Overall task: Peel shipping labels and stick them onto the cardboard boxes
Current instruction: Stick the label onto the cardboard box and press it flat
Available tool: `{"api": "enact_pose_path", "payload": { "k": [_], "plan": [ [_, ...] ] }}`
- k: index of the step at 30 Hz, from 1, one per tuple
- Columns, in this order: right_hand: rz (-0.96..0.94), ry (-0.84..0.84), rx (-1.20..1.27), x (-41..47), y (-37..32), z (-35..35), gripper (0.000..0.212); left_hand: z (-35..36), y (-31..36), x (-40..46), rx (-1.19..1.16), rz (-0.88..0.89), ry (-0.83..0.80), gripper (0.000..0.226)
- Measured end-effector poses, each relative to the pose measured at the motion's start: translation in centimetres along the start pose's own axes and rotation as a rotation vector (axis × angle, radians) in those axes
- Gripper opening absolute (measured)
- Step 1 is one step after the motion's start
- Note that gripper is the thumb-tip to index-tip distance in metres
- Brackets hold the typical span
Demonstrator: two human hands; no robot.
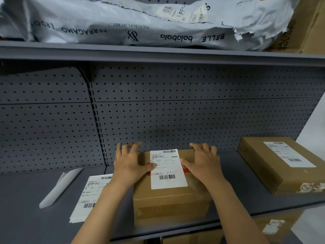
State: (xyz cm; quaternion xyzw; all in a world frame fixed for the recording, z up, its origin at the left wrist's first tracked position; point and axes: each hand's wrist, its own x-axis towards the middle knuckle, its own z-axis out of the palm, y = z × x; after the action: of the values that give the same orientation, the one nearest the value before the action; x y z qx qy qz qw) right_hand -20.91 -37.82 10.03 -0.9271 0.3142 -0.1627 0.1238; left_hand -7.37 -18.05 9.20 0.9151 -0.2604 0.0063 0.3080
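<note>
A brown cardboard box [168, 203] stands on the grey shelf in front of me with a white shipping label [168, 170] lying flat on its top. My left hand [129, 162] rests spread on the box's top left, thumb on the label's left edge. My right hand [204, 162] lies spread on the top right, thumb at the label's right edge. Neither hand grips anything. A stack of unpeeled labels [88, 196] lies to the left of the box, partly under my left forearm.
A second box [274, 173] with a label on it sits at the right end of the shelf [26, 208]. A curled strip of backing paper [59, 187] lies at left. Pegboard wall behind; an upper shelf holds grey mailer bags [123, 20]. More boxes sit below.
</note>
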Motion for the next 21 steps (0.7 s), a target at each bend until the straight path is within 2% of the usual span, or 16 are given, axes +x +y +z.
{"api": "enact_pose_path", "payload": {
  "k": [4,9,16,21],
  "plan": [
    [-0.068,0.040,0.027,0.7,-2.3,0.2,0.068,0.5,0.9,0.7,-0.057,-0.004,0.011,0.091],
    [-0.105,0.014,-0.009,1.5,-4.7,1.3,0.074,1.5,2.4,1.3,0.014,0.044,0.054,0.085],
    [-0.006,-0.048,0.011,2.4,-2.7,0.9,0.080,1.3,0.2,1.7,0.001,-0.031,0.048,0.091],
    [0.021,-0.065,0.008,2.4,-1.9,0.5,0.083,0.7,-0.5,2.3,-0.019,-0.002,0.081,0.091]
  ]
}}
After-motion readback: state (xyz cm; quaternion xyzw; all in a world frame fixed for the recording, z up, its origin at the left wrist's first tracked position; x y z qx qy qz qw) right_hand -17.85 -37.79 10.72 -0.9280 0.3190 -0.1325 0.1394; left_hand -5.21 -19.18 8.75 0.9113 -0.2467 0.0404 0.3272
